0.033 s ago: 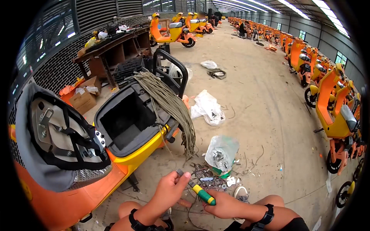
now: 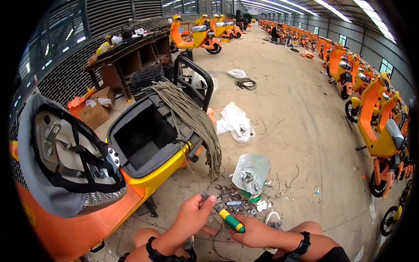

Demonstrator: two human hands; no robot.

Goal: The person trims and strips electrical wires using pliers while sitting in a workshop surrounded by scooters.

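Note:
My left hand (image 2: pixel 194 214) is low in the middle of the view, thumb and fingers closed on a small grey piece (image 2: pixel 204 195) whose exact kind I cannot make out. My right hand (image 2: pixel 246 231), just to its right, grips a green-and-yellow handled tool (image 2: pixel 230 219), its narrow dark end angled up-left toward my left hand. Beyond both hands, a pile of dark scraps and small metal parts (image 2: pixel 227 196) lies on the concrete floor beside a translucent bag (image 2: pixel 251 172).
An orange-yellow scooter (image 2: pixel 74 233) at left has its seat (image 2: pixel 70 157) flipped up, rope (image 2: pixel 196 131) draped over its open compartment (image 2: pixel 139 135). Behind are a cluttered bench (image 2: pixel 118 65), boxes (image 2: pixel 94 114) and white bags (image 2: pixel 233 122). Scooters (image 2: pixel 373 135) line the right, with people (image 2: pixel 275 34) far back.

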